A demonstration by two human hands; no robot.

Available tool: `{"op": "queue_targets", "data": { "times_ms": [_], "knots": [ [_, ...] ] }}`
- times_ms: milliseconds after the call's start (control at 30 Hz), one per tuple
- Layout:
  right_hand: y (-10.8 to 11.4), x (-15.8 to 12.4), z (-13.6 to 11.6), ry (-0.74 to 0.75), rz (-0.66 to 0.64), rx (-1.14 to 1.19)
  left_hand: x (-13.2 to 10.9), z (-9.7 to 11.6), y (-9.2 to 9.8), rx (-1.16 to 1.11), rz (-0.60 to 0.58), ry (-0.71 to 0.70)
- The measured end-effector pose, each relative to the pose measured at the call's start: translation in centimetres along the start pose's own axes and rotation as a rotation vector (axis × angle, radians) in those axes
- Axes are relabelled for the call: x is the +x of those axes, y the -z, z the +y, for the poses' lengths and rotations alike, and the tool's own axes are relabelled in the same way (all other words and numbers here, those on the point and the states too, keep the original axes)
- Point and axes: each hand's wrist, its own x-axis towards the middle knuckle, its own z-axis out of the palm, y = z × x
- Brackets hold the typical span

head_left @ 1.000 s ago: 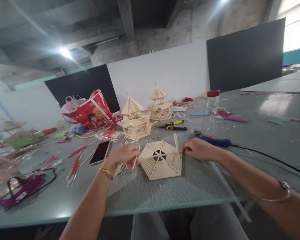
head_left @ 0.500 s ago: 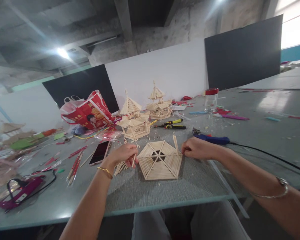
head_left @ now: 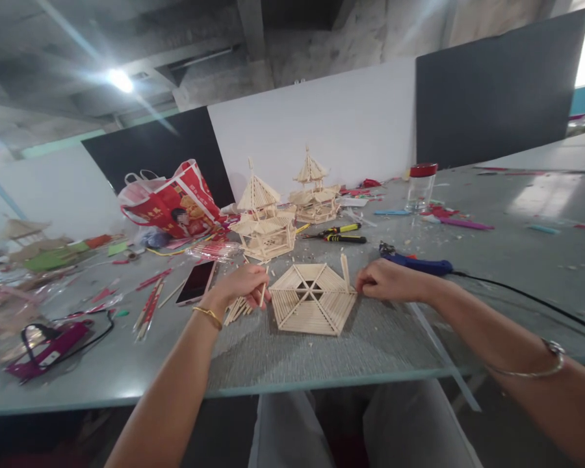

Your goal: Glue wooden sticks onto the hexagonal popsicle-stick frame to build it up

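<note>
One stick (head_left: 264, 285) near-upright in L fingers (head_left: 251, 294), R fingers (head_left: 363, 286) pinched at flat hex roof (head_left: 312, 307) corner

Single head-worn view, forward and down across the table (head_left: 517, 273) from its near edge, close in.

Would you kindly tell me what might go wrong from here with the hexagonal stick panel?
The upright stick at the right corner of the hexagonal panel stands beside the right hand; a nudge could snap it off.
The left hand pinches a thin stick at the panel's left edge; a hard push might shift the panel.
The glue gun lies just behind the right hand, its cord trailing past the forearm; a snag seems possible.
</note>
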Motion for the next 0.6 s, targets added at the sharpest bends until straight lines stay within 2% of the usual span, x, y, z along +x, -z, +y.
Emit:
{"op": "queue_targets", "data": {
  "times_ms": [167, 333, 433, 500, 600],
  "knots": [
    [0.2, 0.0, -0.3, -0.024, -0.014, 0.001, 0.1, -0.2, 0.1, 0.034, 0.000, -0.013],
    [0.3, -0.1, -0.3, -0.031, -0.030, -0.001, -0.2, 0.0, 0.6, 0.119, 0.099, -0.062],
    [0.2, -0.1, -0.1, -0.034, -0.043, 0.013, -0.9, 0.4, 0.7, 0.154, 0.099, -0.108],
    [0.1, -0.1, -0.1, -0.049, -0.049, 0.020, -1.6, 0.8, 0.6, 0.179, -0.004, -0.165],
    [0.0, -0.1, -0.1, -0.076, -0.064, 0.053, -2.5, 1.1, 0.2, 0.146, -0.331, -0.226]
  ]
}}
